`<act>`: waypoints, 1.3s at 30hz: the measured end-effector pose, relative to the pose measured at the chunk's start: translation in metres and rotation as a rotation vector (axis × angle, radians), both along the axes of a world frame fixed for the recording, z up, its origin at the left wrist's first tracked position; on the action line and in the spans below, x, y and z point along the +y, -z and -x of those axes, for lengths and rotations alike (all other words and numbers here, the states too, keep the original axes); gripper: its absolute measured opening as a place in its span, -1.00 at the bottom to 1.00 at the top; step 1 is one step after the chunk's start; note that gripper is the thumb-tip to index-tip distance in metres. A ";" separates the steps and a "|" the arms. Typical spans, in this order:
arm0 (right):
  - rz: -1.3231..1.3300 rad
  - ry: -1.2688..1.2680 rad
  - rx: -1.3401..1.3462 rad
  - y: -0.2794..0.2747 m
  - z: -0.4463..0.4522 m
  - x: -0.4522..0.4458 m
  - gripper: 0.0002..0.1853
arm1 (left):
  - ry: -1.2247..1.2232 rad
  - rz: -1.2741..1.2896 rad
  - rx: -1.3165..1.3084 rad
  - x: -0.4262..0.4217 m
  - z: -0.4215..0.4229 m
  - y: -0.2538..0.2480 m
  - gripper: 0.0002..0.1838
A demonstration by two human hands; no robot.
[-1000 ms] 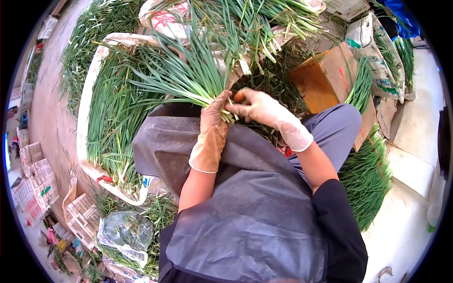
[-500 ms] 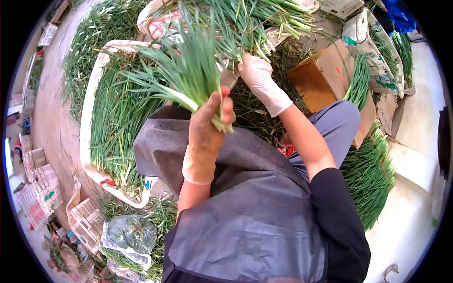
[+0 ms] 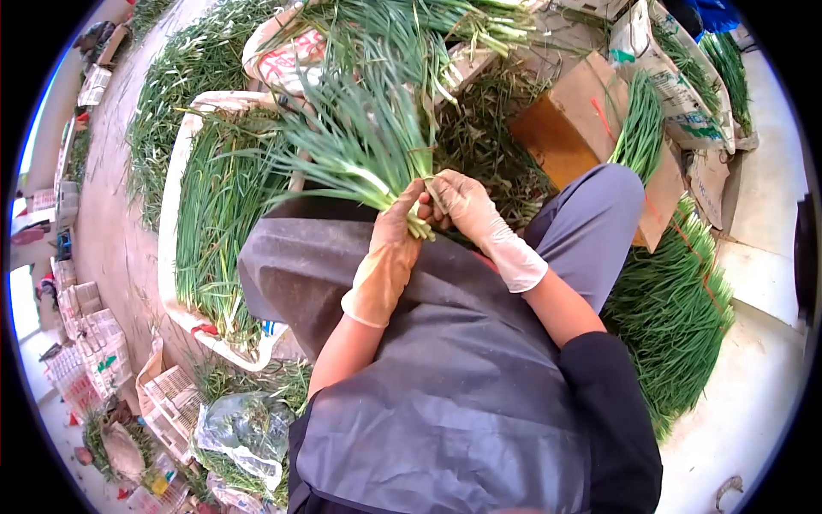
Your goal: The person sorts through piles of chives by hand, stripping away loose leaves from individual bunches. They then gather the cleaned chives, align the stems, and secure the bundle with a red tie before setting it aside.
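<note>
Gloved and closed, my left hand (image 3: pixel 396 231) grips a bunch of green stalks (image 3: pixel 360 158) near its pale lower ends, above the dark apron (image 3: pixel 325 257) on my lap. The leaves fan out up and to the left. My right hand (image 3: pixel 458 201), also gloved, is right beside it with fingers pinched at the right side of the bunch; what it pinches looks like a thin stalk. Beyond the hands lies a pile of loose green stalks (image 3: pixel 479 30).
A white-rimmed container (image 3: pixel 169 231) of greens stands at the left. An open cardboard box (image 3: pixel 591 107) is at the right, near stacked greens (image 3: pixel 672 317). A clear plastic bag (image 3: pixel 244 428) lies at the lower left, and printed crates (image 3: pixel 175 398) stand near it.
My right hand reached to the pile beyond, then came back beside my left hand. My left hand lifted the bunch, then lowered it again over my lap.
</note>
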State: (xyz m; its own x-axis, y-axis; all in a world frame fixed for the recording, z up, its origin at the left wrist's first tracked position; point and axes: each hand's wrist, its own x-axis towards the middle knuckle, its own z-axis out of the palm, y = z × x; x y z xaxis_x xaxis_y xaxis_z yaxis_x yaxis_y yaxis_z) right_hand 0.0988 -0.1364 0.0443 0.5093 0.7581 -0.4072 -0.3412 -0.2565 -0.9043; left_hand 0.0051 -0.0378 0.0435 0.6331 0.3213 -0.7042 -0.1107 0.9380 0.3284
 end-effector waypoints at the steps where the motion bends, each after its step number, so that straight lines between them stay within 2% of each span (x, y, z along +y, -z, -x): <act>1: 0.000 0.022 -0.133 0.003 0.011 -0.001 -0.71 | 0.045 -0.040 -0.013 0.000 0.005 0.008 -0.79; 2: -0.001 0.046 -0.278 0.005 0.015 -0.002 -0.73 | 0.091 -0.081 -0.039 0.001 0.007 0.015 -0.80; 3: 0.002 0.052 -0.279 0.000 0.011 -0.004 -0.73 | 0.097 -0.079 -0.040 0.003 0.011 0.022 -0.80; 5: 0.057 -0.193 -0.588 -0.013 0.002 -0.008 -0.75 | 0.110 -0.024 -0.043 0.006 0.021 0.031 -0.76; 9: 0.070 -0.155 -0.749 -0.007 0.006 0.003 -0.77 | -0.055 0.116 -0.150 0.002 0.021 0.033 -0.73; 11: 0.098 -0.090 -1.246 0.004 0.007 0.011 -0.80 | -0.056 0.149 -0.147 0.004 0.024 0.037 -0.72; 15: 0.221 -0.145 -1.295 0.009 0.010 0.015 -0.77 | -0.023 0.160 -0.123 0.007 0.029 0.048 -0.73; 18: 0.294 -0.291 -1.290 0.009 0.004 0.018 -0.73 | -0.026 0.084 -0.063 0.005 0.029 0.053 -0.74; 22: 0.290 -0.254 -1.252 0.006 0.010 0.023 -0.74 | -0.088 -0.064 -0.042 0.002 0.029 0.048 -0.75; 26: 0.265 -0.234 -1.225 0.001 0.010 0.024 -0.73 | -0.102 -0.094 -0.122 0.004 0.029 0.049 -0.75; 28: 0.261 -0.119 -1.039 0.010 0.008 0.025 -0.76 | -0.053 -0.064 -0.238 0.008 0.030 0.046 -0.75; 29: 0.261 -0.076 -0.601 0.013 0.005 0.023 -0.75 | -0.063 -0.082 -0.184 0.008 0.026 0.046 -0.72; 30: 0.017 -0.005 -0.203 0.011 0.004 0.024 -0.74 | -0.063 -0.082 -0.184 0.006 0.025 0.041 -0.72; 32: -0.023 -0.059 0.057 0.005 -0.006 0.020 -0.73 | -0.044 -0.083 -0.179 0.004 0.023 0.032 -0.71; 36: -0.395 0.117 0.328 -0.034 -0.026 0.013 -0.70 | 0.035 -0.092 -0.156 0.009 0.027 0.037 -0.65; 38: -0.521 0.259 0.323 -0.072 -0.045 -0.005 -0.72 | 0.028 -0.119 -0.187 0.012 0.031 0.047 -0.65; 39: -0.736 0.162 0.343 -0.074 -0.060 -0.016 -0.73 | 0.055 -0.079 -0.168 0.013 0.032 0.039 -0.66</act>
State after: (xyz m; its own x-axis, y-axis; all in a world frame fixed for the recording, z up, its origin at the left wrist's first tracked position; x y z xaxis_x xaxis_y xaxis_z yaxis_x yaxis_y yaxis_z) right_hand 0.1588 -0.1525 0.1184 0.5730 0.8195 0.0118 -0.6107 0.4365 -0.6607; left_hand -0.0268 -0.0251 0.0042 0.7578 0.3330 -0.5612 -0.1192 0.9161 0.3827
